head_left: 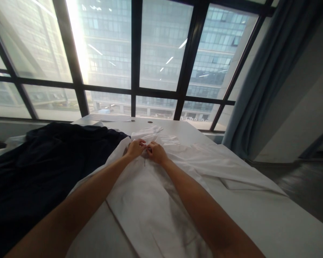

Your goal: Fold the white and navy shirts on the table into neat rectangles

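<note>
A white garment [142,200], creased and spread out, lies over the table in front of me. Near its far end my left hand [136,148] is closed in a pinch on the fabric. My right hand [157,152] pinches the cloth just beside it, the fingertips of both hands almost meeting. A thin dark strand [144,162] hangs down below the fingertips; whether it is a thread or a cord, I cannot tell. The exact spot between the fingers is too small to make out. Bunched white cloth [148,133] rises just beyond the hands.
Dark navy cloth [56,161] is heaped on the left, next to the garment. The white table [280,218] reaches toward a large framed window [158,46]. A blue-grey curtain [261,86] hangs at the right. Two dark round spots [150,122] mark the far tabletop.
</note>
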A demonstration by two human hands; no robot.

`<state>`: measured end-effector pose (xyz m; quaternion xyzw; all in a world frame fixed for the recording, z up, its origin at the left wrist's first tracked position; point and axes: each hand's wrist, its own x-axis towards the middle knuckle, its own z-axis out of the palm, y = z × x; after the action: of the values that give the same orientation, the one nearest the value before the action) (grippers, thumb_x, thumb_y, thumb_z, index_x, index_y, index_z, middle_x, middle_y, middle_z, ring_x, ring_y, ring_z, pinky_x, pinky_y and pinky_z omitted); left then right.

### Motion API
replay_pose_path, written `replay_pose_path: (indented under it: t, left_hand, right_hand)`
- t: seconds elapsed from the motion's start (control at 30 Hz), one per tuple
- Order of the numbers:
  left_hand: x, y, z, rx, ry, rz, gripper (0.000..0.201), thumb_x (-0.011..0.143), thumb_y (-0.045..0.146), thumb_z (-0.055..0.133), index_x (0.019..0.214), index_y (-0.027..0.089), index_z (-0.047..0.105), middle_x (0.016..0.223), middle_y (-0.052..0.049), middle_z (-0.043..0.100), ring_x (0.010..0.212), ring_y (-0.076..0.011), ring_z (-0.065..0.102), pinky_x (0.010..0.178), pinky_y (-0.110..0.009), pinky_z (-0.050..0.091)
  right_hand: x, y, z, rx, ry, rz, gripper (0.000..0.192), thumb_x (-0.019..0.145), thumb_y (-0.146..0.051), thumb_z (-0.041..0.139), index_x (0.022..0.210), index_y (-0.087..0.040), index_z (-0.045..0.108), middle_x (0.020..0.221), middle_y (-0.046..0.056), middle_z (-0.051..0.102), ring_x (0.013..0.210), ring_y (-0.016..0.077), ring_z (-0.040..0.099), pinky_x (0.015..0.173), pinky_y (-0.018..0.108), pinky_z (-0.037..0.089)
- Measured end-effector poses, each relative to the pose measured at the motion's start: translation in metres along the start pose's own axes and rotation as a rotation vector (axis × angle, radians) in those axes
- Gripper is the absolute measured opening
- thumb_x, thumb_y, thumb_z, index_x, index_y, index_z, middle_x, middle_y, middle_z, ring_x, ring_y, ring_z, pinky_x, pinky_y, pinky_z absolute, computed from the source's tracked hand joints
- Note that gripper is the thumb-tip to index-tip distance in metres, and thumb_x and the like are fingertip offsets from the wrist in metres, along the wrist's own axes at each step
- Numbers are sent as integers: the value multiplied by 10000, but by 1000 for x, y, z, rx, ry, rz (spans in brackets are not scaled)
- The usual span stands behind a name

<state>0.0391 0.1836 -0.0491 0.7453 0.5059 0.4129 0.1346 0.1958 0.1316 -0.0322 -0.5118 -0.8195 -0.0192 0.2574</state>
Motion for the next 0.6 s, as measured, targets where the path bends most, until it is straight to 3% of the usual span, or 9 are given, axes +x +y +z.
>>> replay_pose_path:
  t: [0.1,0.23,0.47,0.6]
  left_hand:
    - [2,-6,5,-198,-18,-26,185,760,263,675,919,175,707,829,-75,753,787,-208,703,704,-290,535]
    - [3,-12,7,-300,-40,13,141,746,298,683,809,174,708,826,-73,746,787,-205,699,698,-289,547]
    - [0,-13,2,-411,-173,25,213,750,322,702,881,154,712,847,-62,744,799,-189,687,722,-285,552]
    - [-2,-12,3,-450,-179,67,284,672,281,783,902,143,689,914,-78,735,870,-196,681,806,-315,550]
  right_hand:
    - [-3,-1,5,40,33,27,216,909,-133,514,1050,-147,677,1055,73,621,978,163,600,883,233,432]
    - [-6,-1,11,89,96,45,211,914,-123,526,1068,-140,669,1058,78,625,994,160,593,901,237,427]
    - [-9,0,8,22,80,153,226,958,-246,519,1111,-163,663,1111,85,622,1026,172,593,888,241,427]
    - [-11,-1,6,-48,40,216,277,982,-340,479,1142,-216,668,1165,65,620,1016,180,605,842,240,437]
